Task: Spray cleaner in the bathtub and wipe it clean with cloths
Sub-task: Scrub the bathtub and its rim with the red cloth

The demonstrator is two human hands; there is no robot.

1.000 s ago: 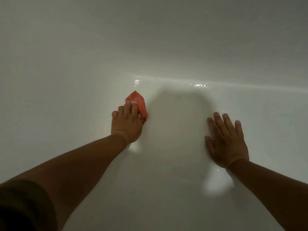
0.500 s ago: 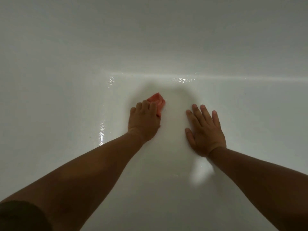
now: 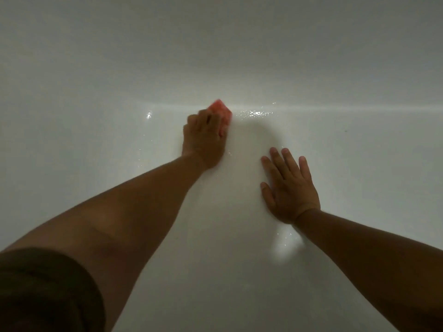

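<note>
The white bathtub (image 3: 96,144) fills the whole view, its floor wet and shiny. My left hand (image 3: 203,140) presses a folded red cloth (image 3: 221,111) against the tub floor, right where the floor curves up into the far wall. Its fingers are curled over the cloth, and only the cloth's far corner shows past them. My right hand (image 3: 288,188) lies flat on the tub floor with straight, spread fingers, to the right of the left hand and nearer to me. It holds nothing.
Water droplets (image 3: 255,113) glisten along the crease to the right of the cloth. A small dark speck (image 3: 346,131) sits on the floor at the right. The far tub wall (image 3: 215,44) rises beyond the crease. A dark sleeve (image 3: 43,291) shows at bottom left.
My left hand has pushed the red cloth farther away, up to the crease under the far wall. My right hand stays flat on the floor, now trailing behind the left.
</note>
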